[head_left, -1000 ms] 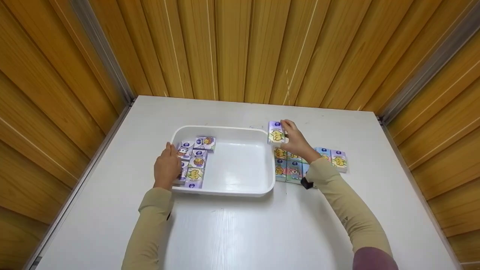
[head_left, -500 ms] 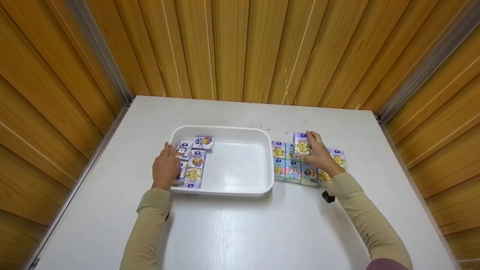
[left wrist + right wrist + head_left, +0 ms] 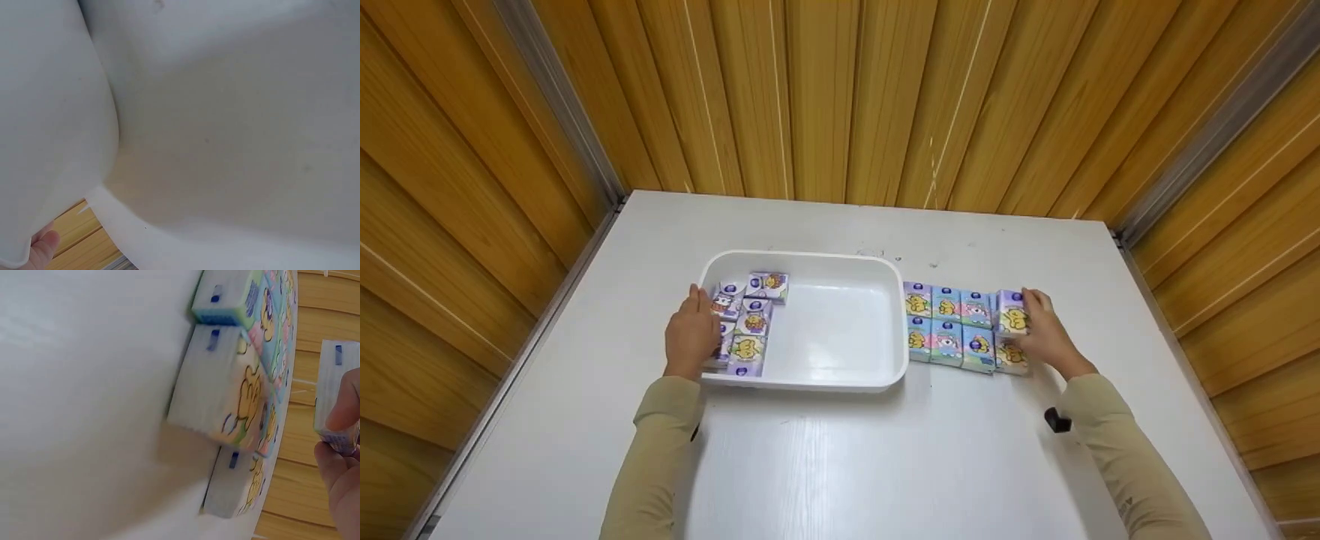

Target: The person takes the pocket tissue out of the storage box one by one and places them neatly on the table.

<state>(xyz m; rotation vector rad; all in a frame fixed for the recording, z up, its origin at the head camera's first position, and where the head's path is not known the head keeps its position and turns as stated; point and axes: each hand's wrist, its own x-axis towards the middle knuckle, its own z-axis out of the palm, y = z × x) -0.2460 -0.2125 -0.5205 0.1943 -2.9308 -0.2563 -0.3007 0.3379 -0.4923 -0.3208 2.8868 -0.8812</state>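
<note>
My right hand (image 3: 1046, 330) pinches a small purple tissue pack (image 3: 1011, 311) with a yellow cartoon print. In the right wrist view, thumb and fingers hold that pack (image 3: 332, 391) apart from the packs lying below. Beneath and left of it sit two rows of tissue packs (image 3: 947, 341) on the table, in blue, pink, green and purple. My left hand (image 3: 692, 334) grips the left rim of a white plastic tray (image 3: 810, 385). Only a bit of that hand (image 3: 45, 247) shows at the tray's edge in the left wrist view. Several purple tissue packs (image 3: 754, 319) lie along the tray's left side.
The white table (image 3: 825, 457) carries the tray and the packs, whose rows stand close against the tray's right wall. Wood-patterned panels (image 3: 825, 105) enclose the table at the back and sides. A black piece (image 3: 1057, 420) shows by the right sleeve.
My right hand has carried the purple tissue pack rightward and nearer, from beside the tray's far right corner to the right end of the rows. The left hand stays at the tray rim.
</note>
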